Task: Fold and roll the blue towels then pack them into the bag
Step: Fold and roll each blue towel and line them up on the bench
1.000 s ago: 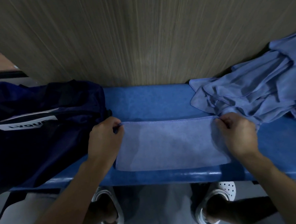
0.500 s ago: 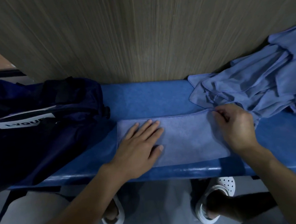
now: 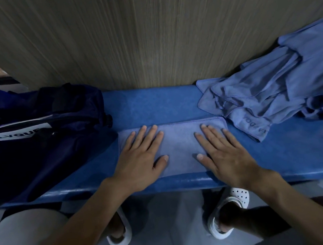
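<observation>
Towel [image 3: 178, 140] lies folded flat under both palms. The left hand [image 3: 140, 161] and right hand [image 3: 228, 156] are spread, fingers straight, pressing and gripping nothing. I'd smooth outward, square the far hem, then roll tight from one short end. Its near edge sits by the bench [image 3: 146, 104] lip. The bag [image 3: 45, 137] crowds the left and the pile [image 3: 267, 94] the right, with bare bench beyond the fingertips.

Pale blue towel [image 3: 178, 145], navy bag [image 3: 45, 139], blue bench [image 3: 148, 106]
</observation>
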